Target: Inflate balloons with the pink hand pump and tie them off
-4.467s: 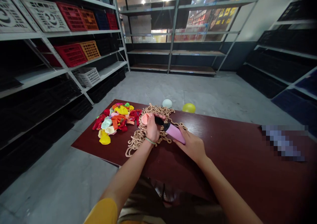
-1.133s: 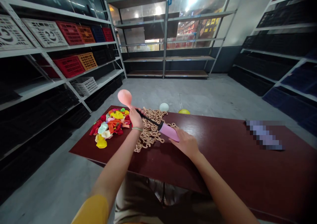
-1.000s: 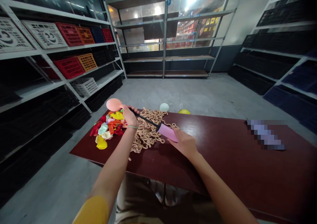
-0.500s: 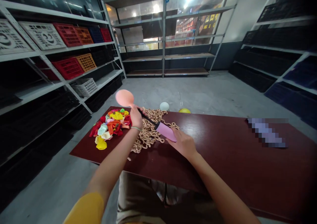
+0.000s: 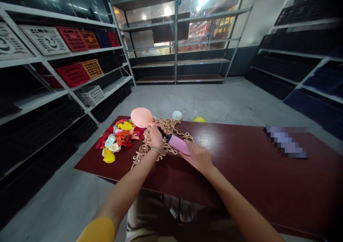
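My left hand point(image 5: 157, 138) is shut around the black nozzle of a pink hand air pump point(image 5: 179, 144) and the neck of a peach balloon point(image 5: 141, 117). The balloon is partly inflated and round, and it rises just beyond my fingers. My right hand point(image 5: 197, 157) holds the pump's pink barrel at its lower end. Beneath both hands lies a tangled heap of tan looped links point(image 5: 163, 122), partly hidden by my left hand and wrist. A pile of flat multicoloured balloons point(image 5: 118, 138) lies to the left of the heap.
The dark red wooden table point(image 5: 268, 174) has a blurred, pixelated object point(image 5: 286, 142) at its right. A white balloon point(image 5: 177, 115) and a yellow balloon point(image 5: 198, 119) sit on the grey floor beyond the far edge. Metal shelves with plastic crates point(image 5: 72, 70) line the room.
The peach balloon is larger and rounder than in the earlier frames. My left hand has dropped from above the flat balloons' edge to over the tan heap, bringing the nozzle lower.
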### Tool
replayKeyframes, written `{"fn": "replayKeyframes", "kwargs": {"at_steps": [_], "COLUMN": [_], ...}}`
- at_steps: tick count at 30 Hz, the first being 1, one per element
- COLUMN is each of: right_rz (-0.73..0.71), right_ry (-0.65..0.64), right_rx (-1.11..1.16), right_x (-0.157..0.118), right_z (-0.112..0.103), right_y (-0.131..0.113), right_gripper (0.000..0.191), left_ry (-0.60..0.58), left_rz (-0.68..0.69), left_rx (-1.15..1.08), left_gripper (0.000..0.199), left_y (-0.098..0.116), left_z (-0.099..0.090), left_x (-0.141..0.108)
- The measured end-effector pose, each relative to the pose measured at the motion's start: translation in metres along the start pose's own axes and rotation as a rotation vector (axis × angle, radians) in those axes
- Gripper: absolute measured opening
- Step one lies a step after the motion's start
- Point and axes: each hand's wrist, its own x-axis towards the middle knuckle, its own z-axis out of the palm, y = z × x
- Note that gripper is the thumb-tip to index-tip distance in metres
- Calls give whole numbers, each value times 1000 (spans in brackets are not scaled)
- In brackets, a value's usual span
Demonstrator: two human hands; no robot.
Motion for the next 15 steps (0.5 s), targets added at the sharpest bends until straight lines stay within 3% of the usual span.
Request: {"fn": "replayKeyframes", "kwargs": {"at_steps": [6,8,10,15], "right_rz": [-54,-67,-61,-28], "right_ry": [11,23,41,78], "right_rx": [21,13,-5,-24], "right_x": [4,5,5,2], "right_z": [-1,0,0,-3], "right_y": [6,5,4,6], "right_gripper": [44,43,42,42], "left_ry": [64,113,138,89], "left_rz": [38,72,84,27], "left_rx": [-30,-37,-67,-36], "left_gripper": [23,22,24,34], "left_y": [59,67,58,0], "left_z": [-28,-32,-28,3], "left_x": [54,58,48,-6]}}
